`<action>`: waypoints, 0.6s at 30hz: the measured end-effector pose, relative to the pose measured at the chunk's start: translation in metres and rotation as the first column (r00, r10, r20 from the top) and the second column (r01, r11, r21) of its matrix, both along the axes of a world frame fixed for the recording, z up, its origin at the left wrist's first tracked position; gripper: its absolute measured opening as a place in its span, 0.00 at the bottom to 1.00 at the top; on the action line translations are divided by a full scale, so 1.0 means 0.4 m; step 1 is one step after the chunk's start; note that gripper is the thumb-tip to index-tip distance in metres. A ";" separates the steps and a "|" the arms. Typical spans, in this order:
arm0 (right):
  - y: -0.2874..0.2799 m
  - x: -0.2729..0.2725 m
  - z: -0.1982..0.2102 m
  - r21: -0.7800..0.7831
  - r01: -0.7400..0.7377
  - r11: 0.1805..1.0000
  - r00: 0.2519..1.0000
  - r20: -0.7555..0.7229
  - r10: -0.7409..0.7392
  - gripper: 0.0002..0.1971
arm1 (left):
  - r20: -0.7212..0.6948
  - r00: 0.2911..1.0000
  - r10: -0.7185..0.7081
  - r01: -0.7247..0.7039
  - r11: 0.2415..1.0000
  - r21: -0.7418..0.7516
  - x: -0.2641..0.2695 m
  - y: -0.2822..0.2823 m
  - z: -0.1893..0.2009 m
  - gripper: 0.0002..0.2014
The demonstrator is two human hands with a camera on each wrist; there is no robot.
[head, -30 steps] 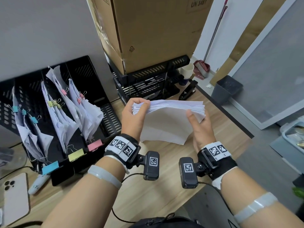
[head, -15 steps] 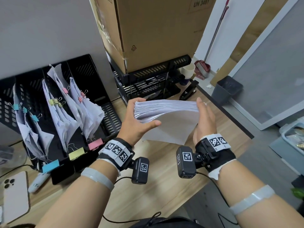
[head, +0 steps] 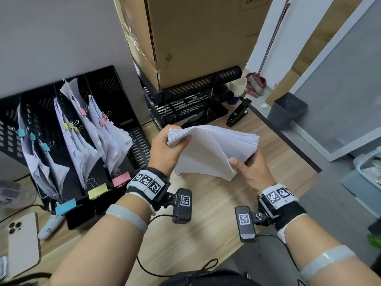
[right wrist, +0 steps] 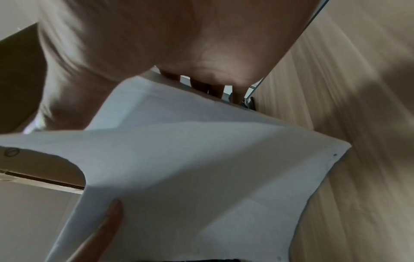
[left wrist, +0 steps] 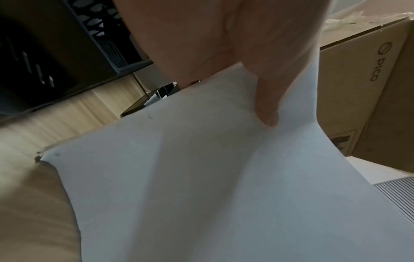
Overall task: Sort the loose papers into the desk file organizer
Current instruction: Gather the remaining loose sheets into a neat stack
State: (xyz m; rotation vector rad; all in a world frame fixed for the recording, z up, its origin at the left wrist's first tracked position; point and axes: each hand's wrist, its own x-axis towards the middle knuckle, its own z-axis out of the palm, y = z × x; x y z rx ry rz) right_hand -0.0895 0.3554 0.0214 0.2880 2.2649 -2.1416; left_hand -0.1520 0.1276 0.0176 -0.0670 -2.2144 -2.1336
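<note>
A thick stack of white loose papers [head: 214,147] is held above the wooden desk [head: 206,215], bent downwards along its near edge. My left hand [head: 169,149] grips its left end, thumb on the near face. My right hand [head: 249,168] holds the right end, with the thumb on the near sheet and the fingers behind. The wrist views show the paper underside [left wrist: 201,177] [right wrist: 201,168] filling the frame. The black desk file organizer [head: 68,145] stands to the left, its slots holding clipped paper bundles with blue, yellow and pink binder clips.
A large cardboard box [head: 195,38] sits on a black tray rack [head: 191,102] behind the papers. A black stapler [head: 239,114] and a cup [head: 238,85] lie at the back right. A phone [head: 20,242] lies at the front left. The desk edge runs along the right.
The stack has tilted and bent more, its near edge drooping down. My right hand slid from the stack's end down to its lower right corner; my left thumb now presses the near face.
</note>
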 end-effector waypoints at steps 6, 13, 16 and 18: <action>0.010 0.018 -0.034 0.002 -0.097 0.995 0.995 0.023 0.097 0.56 | 0.021 1.000 0.000 0.000 1.000 0.009 -0.002 0.011 0.000 0.06; 0.013 0.028 -0.050 0.075 -0.123 0.990 0.987 0.109 0.115 0.52 | 0.040 0.996 0.077 -0.076 0.997 -0.012 -0.024 0.036 0.011 0.06; 0.005 0.004 -0.042 0.188 0.031 0.982 0.992 0.116 -0.054 0.34 | 0.059 0.998 0.025 -0.025 1.000 0.006 -0.019 0.033 0.016 0.08; 0.001 -0.015 -0.035 0.197 0.146 0.970 0.974 0.142 -0.176 0.21 | 0.088 0.996 -0.019 0.018 1.000 0.008 -0.010 0.018 0.003 0.11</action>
